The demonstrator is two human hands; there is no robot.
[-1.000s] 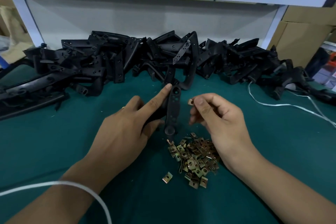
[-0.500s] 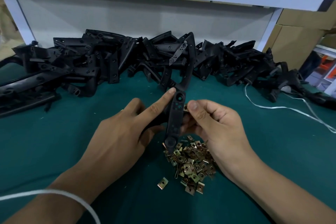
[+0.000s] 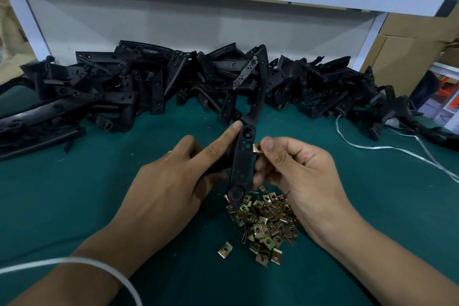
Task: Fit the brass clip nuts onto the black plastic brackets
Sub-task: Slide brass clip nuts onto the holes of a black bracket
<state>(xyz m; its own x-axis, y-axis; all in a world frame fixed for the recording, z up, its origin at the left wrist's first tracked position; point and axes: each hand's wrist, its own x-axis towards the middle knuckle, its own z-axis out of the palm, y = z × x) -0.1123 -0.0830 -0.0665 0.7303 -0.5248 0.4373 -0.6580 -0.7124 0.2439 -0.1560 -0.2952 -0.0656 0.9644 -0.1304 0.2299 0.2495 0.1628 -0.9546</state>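
Gripping a black bracket (image 3: 242, 156) upright in our left hand (image 3: 171, 181), we pinch a brass clip nut (image 3: 257, 149) against its right edge with our right hand (image 3: 300, 176), above the loose nuts (image 3: 264, 223) on the green desk (image 3: 74, 194).

The bracket (image 3: 243, 160) that is held is of black plastic, matt, with a slightly grainy face and moulded holes. The same dull black plastic is seen on the heap of brackets (image 3: 154, 82) behind. The clip nut (image 3: 257, 148) is of thin metal, brass-yellow and shiny; the pile of nuts (image 3: 265, 221) has the same gloss, with darker spots. The table is covered by a green cloth (image 3: 74, 181), matt and smooth. The strap (image 3: 387, 148) is white and glossy, probably plastic. The boxes (image 3: 407, 52) are of plain brown cardboard.
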